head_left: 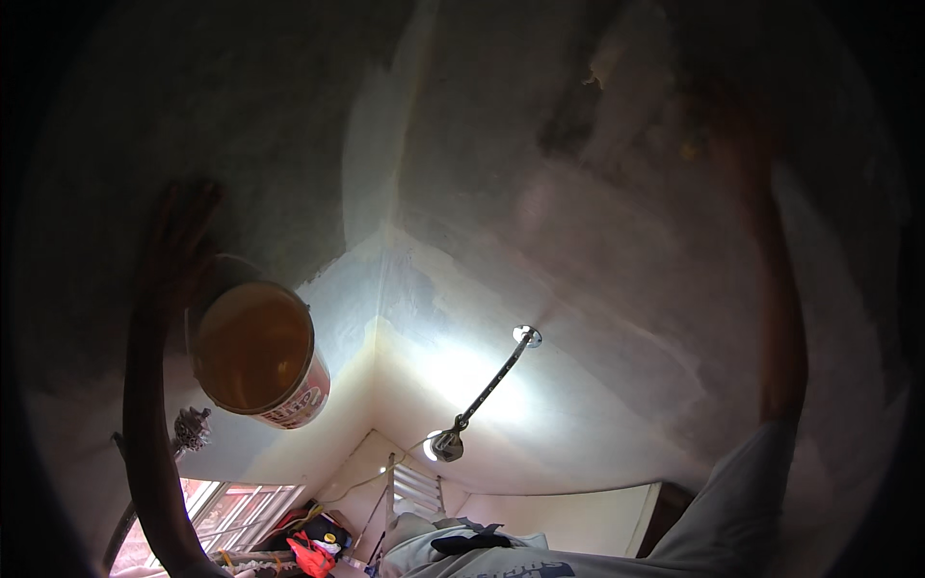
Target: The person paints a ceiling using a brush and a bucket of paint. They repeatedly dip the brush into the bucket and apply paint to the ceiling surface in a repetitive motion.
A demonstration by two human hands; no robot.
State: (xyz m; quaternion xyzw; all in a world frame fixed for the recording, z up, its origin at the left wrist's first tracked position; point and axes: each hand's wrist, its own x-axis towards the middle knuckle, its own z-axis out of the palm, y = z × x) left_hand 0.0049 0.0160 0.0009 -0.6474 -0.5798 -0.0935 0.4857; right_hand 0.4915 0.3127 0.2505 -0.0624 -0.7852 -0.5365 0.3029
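My left hand [183,241] lies against the dark grey wall [241,106] at the left, fingers stretched out and apart. Just below it is a round bucket [258,349] with a printed side and a brownish inside. A thin handle arcs over its rim; what carries the bucket cannot be made out. Far up on the right, my right hand [737,135] is at the patchy grey wall [626,260]. Shadow and blur hide its fingers. A small yellowish spot [692,149] shows beside this hand, too dim to name.
A lit lamp [444,445] on a dark rod juts from the wall near the corner. An ornamental rod end [192,429] sits beside my left forearm. Lower down are a barred window [231,511], a white ladder-like frame [416,489] and a red bag-like thing [313,554].
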